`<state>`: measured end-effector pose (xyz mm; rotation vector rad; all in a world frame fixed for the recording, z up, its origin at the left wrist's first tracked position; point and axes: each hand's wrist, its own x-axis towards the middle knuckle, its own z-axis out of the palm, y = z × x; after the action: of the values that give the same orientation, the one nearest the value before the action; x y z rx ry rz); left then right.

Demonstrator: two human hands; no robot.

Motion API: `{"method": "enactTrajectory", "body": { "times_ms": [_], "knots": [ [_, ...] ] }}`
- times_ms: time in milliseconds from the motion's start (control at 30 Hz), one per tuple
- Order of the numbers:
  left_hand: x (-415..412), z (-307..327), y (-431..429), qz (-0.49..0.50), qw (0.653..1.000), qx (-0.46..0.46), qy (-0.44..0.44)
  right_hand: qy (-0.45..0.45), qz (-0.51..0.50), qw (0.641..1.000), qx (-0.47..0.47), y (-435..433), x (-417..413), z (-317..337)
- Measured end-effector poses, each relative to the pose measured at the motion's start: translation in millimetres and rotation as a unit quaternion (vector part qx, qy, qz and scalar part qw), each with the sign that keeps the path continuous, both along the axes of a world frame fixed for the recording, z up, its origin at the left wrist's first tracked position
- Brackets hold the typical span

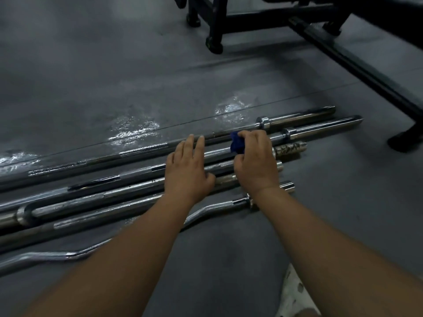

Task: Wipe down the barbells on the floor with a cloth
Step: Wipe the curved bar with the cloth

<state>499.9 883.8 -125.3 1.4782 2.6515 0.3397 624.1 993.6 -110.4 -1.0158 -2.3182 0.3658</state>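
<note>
Several steel barbells lie side by side on the grey floor, running from lower left to upper right. The farthest barbell (297, 118) is a long straight one; a second straight barbell (325, 128) lies just in front of it. A curl bar (212, 205) with bends lies nearest me. My right hand (254, 161) grips a bunched blue cloth (235, 144) against the second barbell's shaft, near its collar. My left hand (188, 170) rests flat with straight fingers across the middle bars, just left of the cloth.
A black bench frame (343, 58) stands at the upper right, one foot (402, 140) close to the bar ends. Wet shiny patches (135, 130) mark the floor behind the bars. A light speckled item (295, 294) shows at the bottom edge.
</note>
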Motion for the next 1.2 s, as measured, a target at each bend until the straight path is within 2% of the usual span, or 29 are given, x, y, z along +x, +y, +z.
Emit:
{"method": "enactTrajectory", "body": {
  "times_ms": [233,400,600,900,1033,1100,1200],
  "knots": [
    [33,18,-9,-0.013,1.0,0.001,0.019,-0.012,0.003,1.0,0.0,-6,32,11],
    [50,-5,-20,-0.033,0.999,-0.018,-0.001,-0.004,-0.017,1.0,-0.013,-19,43,-4],
    [57,-71,-22,-0.085,0.99,-0.109,-0.022,-0.017,-0.059,0.994,-0.092,-20,58,-66],
    [58,-156,-4,-0.093,0.98,-0.152,-0.091,-0.143,-0.043,0.97,-0.19,-9,49,-178],
    [57,-184,-6,-0.09,0.978,-0.161,-0.096,-0.239,-0.007,0.959,-0.15,-27,53,-213],
    [60,-194,-11,-0.094,0.979,-0.156,-0.093,-0.244,-0.025,0.961,-0.131,-33,51,-220],
    [65,-203,-15,-0.099,0.982,-0.136,-0.084,-0.207,-0.056,0.963,-0.161,-42,33,-222]
  ]
}}
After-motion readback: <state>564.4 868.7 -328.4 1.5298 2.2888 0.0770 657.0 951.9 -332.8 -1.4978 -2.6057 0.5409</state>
